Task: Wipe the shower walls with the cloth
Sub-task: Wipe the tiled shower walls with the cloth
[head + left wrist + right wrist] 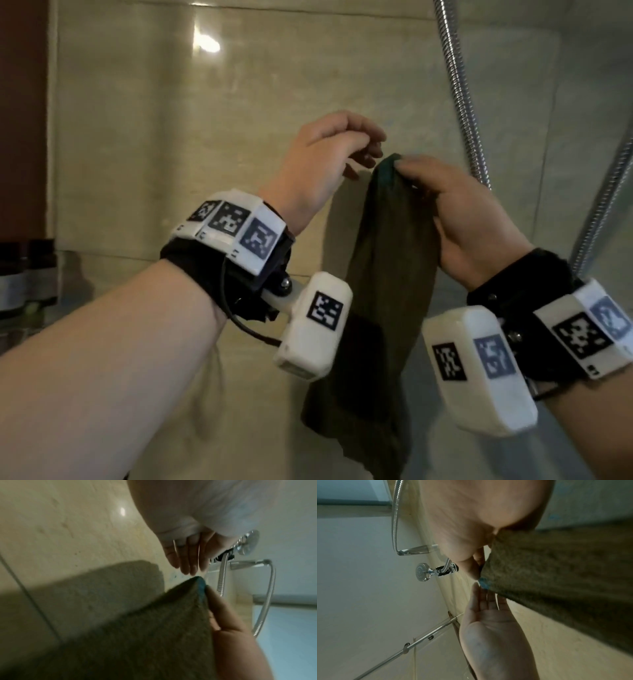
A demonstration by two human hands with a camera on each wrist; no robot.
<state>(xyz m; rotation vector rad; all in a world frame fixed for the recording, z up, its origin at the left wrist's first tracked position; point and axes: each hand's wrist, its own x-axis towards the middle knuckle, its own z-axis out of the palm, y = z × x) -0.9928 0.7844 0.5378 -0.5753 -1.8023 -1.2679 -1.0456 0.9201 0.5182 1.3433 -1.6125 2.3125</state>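
A person's right hand [469, 219] pinches the top corner of a dark olive-green terry cloth [383, 291] between thumb and fingertips, so the cloth hangs straight down below the fingers, in front of a glossy beige tiled shower wall [171, 154]. The corner held shows a teal edge. The left hand [325, 164] hovers just beside that corner, its fingers loosely curled and close together, their tips very near the cloth's top edge; whether they touch it cannot be told. A ribbed chrome shower hose [462, 96] runs down the wall just beyond the right hand's fingers. In the right wrist view, a round chrome shower head [421, 574] sits on its wall bracket past the fingertips.
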